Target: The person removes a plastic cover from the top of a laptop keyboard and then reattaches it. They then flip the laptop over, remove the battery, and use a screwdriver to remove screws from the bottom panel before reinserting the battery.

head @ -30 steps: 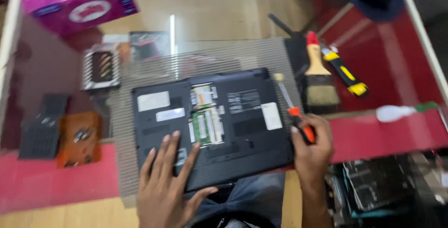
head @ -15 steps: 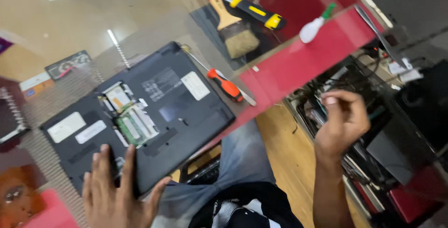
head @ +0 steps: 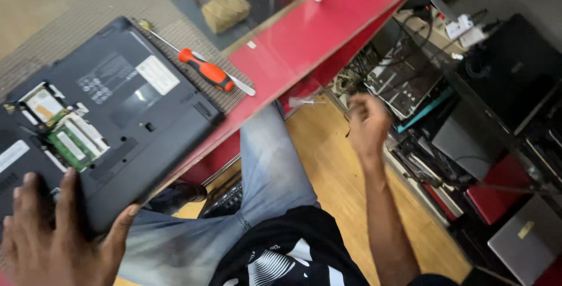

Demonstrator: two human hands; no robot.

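left hand: mine, nearest, bottom left. Palm down, fingers spread flat on the near edge of the laptop; pressing on it, not gripping.
right hand: mine, off the table, out over the floor to the right. Blurred, fingers loosely curled; can't tell if it holds anything.
legs: faded jeans under the table edge, black shirt with white print at bottom centre.
laptop: black matte plastic, bottom side up, lying skewed on a grey woven mat, near corner overhanging the table.
open bay: cover off, green boards with white stickers showing.
labels: white rectangular sticker on the far half of the base, block of small white print just left of it, another white sticker at the left edge.
screwdriver: orange and black handle, thin metal shaft, on the mat just right of the laptop.
table: glossy red edge strip.
brush: far side, tan bristles, wooden handle.
shelves: right, stacked laptops, loose boards, cables.
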